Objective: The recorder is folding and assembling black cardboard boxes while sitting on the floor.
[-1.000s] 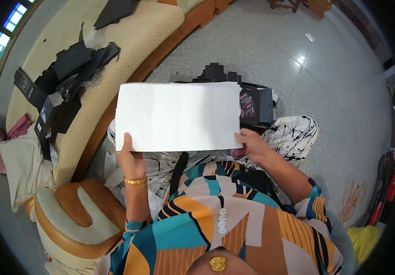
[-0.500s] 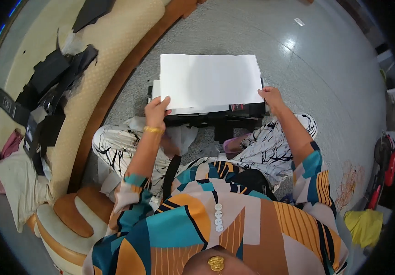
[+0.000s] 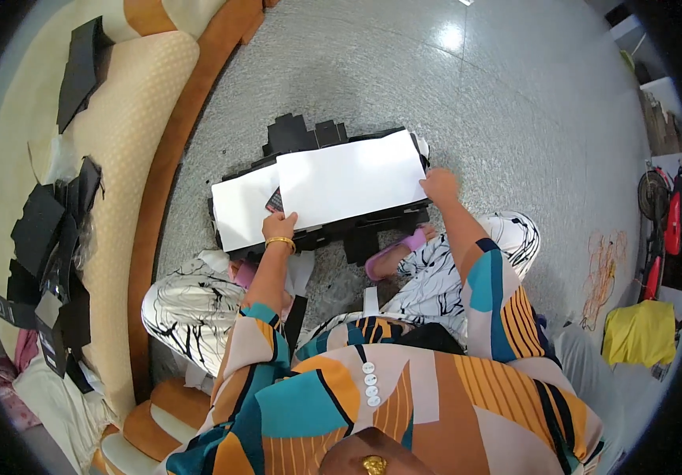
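A wide white sheet (image 3: 350, 180) of paper or thin card lies over a flat pile of black cardboard (image 3: 289, 136) on the floor in front of me. My left hand (image 3: 279, 227) pinches its near left corner, thumb on top. At the right end, my right hand (image 3: 441, 188) has its fingers closed on the edge. A second white sheet (image 3: 240, 207) shows to the left on the same pile, partly covered by the held one. Between the two sheets a small dark printed patch (image 3: 274, 201) peeks out. The fingers under the held sheet are hidden.
A cream sofa (image 3: 139, 103) with a wooden base runs along the left, with black cardboard scraps (image 3: 40, 229) and plastic on it. My feet in pink slippers (image 3: 395, 255) stand close to the pile. A yellow cloth (image 3: 639, 334) and tangled orange string (image 3: 600, 277) lie at the right.
The held sheet has come down onto the pile and tilted, its right end now farther from me. More of the second sheet and the black cardboard shows. The view has shifted.
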Tool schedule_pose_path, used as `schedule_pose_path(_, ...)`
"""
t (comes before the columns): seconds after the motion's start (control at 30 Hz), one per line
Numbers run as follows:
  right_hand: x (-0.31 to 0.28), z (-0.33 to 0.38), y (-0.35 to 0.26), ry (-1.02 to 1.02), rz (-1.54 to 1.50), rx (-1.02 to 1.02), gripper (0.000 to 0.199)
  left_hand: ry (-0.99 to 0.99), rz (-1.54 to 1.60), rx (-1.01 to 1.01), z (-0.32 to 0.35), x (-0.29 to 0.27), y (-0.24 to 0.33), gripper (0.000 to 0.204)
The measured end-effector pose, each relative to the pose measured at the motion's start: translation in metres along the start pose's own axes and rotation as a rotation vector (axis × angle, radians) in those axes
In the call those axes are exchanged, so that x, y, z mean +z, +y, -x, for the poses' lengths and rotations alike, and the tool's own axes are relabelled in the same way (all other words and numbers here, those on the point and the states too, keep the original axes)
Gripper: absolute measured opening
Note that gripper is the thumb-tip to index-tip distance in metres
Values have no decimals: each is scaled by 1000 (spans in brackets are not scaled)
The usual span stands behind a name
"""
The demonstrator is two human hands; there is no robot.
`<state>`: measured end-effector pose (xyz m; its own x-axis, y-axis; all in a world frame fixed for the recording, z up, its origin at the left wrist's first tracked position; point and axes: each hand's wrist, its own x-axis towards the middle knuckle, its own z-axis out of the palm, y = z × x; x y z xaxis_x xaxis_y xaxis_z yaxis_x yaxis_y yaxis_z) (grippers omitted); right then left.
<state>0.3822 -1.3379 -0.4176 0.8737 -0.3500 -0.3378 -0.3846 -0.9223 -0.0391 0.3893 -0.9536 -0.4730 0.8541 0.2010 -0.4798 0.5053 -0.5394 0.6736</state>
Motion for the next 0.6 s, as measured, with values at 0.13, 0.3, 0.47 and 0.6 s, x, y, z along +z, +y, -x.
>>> schedule_pose_path(0.13, 38, -17, 2, 72, -7, 138, 30, -30, -148, -49, -7, 8, -10, 32)
schedule_pose_path(0.3, 50, -17, 7, -25, 49, 96, 38, -81, -382, -3, -6, 7, 1, 34)
schedule_pose_path(0.47, 13, 8, -27, -58, 49, 234, 35, -132, -340, -128, -5, 9, 8, 32)
schedule_pose_path(0.6, 12, 10, -32, 205, 47, 9, 32, -187, -392, -181, 5, 0, 30, 35)
